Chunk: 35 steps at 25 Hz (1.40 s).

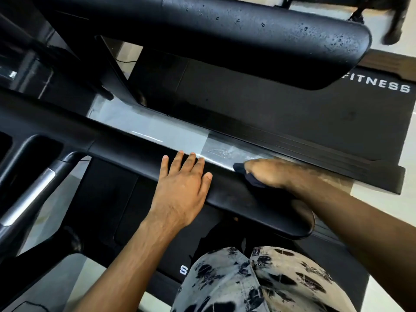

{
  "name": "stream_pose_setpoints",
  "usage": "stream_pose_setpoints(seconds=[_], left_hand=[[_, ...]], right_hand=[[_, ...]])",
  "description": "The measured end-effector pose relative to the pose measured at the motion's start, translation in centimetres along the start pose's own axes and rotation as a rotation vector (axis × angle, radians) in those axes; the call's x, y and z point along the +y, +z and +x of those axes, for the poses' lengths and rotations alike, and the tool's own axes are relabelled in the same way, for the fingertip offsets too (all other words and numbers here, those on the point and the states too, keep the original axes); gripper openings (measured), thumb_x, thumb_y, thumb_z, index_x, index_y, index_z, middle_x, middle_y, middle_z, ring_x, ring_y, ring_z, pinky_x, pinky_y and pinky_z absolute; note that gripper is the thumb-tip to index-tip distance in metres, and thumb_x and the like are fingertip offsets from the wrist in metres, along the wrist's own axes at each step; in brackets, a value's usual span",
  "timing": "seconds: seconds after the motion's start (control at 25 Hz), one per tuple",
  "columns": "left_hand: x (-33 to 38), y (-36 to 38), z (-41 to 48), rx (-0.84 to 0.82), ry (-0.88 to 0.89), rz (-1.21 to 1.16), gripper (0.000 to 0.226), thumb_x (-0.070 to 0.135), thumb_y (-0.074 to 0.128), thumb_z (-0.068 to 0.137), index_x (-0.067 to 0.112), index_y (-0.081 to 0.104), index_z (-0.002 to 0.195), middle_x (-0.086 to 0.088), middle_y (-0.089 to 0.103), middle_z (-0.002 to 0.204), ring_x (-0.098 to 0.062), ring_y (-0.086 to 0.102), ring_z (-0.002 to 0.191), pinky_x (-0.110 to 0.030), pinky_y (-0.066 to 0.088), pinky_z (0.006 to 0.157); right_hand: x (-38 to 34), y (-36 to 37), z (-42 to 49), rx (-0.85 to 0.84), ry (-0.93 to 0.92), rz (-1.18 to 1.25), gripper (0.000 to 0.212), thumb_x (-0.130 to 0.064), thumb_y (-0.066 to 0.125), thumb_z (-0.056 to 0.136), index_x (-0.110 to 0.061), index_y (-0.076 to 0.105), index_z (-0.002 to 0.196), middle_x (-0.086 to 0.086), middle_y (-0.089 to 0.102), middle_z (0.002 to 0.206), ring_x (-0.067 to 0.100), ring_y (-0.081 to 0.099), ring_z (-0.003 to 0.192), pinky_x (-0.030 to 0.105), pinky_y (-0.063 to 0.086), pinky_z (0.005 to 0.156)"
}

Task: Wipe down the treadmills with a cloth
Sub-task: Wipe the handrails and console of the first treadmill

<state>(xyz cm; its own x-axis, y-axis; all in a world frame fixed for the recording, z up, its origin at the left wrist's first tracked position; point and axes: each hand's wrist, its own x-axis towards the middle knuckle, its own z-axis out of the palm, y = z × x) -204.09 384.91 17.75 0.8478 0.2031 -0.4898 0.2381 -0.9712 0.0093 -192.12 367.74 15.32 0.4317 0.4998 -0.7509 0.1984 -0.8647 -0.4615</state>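
A black treadmill handrail (126, 152) runs from the left to lower right across the middle of the head view. My left hand (182, 188) lies flat on it with fingers spread. My right hand (270, 174), blurred, grips a dark cloth (247, 175) and presses it on the handrail's far edge, just right of my left hand. A second treadmill's handrail (258, 41) crosses the top, dotted with droplets. Beneath it lies that treadmill's belt and side rail (315, 143), marked "FITNESS".
A silver strip of floor or frame (157, 134) shows between the two treadmills. Handle grips and a console frame (29, 176) stand at the left. My patterned trousers (258, 280) are at the bottom over the near belt (157, 221). Pale floor (382, 210) shows at the right.
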Motion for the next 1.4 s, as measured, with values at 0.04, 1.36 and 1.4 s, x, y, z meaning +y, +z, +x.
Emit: stream_pose_setpoints(seconds=[0.04, 1.36, 1.4], left_hand=[[0.3, 0.1, -0.1, -0.007, 0.011, -0.005, 0.058, 0.047, 0.013, 0.102, 0.022, 0.021, 0.154, 0.001, 0.02, 0.161, -0.021, 0.003, 0.151, -0.047, -0.001, 0.122], [11.7, 2.0, -3.5, 0.034, -0.121, -0.058, 0.058, 0.046, 0.016, 0.103, 0.02, 0.019, 0.154, -0.001, 0.015, 0.163, -0.021, 0.0, 0.151, -0.045, -0.002, 0.122], [11.7, 1.9, -3.7, 0.038, -0.12, -0.071, 0.058, 0.046, 0.017, 0.103, 0.02, 0.019, 0.154, 0.0, 0.015, 0.163, -0.02, 0.0, 0.151, -0.044, -0.002, 0.122]], right_hand=[[0.3, 0.4, -0.6, 0.012, -0.005, -0.06, 0.025, -0.024, 0.041, 0.1, -0.036, 0.063, 0.097, 0.001, 0.068, 0.108, 0.022, 0.06, 0.095, 0.026, 0.04, 0.073], [10.6, 2.8, -5.7, 0.127, 0.032, 0.58, 0.015, -0.036, 0.038, 0.071, -0.028, 0.05, 0.066, -0.006, 0.049, 0.058, 0.019, 0.047, 0.048, 0.034, 0.042, 0.057], [10.5, 2.9, -5.9, 0.17, 0.039, 0.581, 0.015, -0.035, 0.043, 0.075, -0.026, 0.054, 0.07, -0.006, 0.052, 0.057, 0.018, 0.051, 0.049, 0.029, 0.043, 0.053]])
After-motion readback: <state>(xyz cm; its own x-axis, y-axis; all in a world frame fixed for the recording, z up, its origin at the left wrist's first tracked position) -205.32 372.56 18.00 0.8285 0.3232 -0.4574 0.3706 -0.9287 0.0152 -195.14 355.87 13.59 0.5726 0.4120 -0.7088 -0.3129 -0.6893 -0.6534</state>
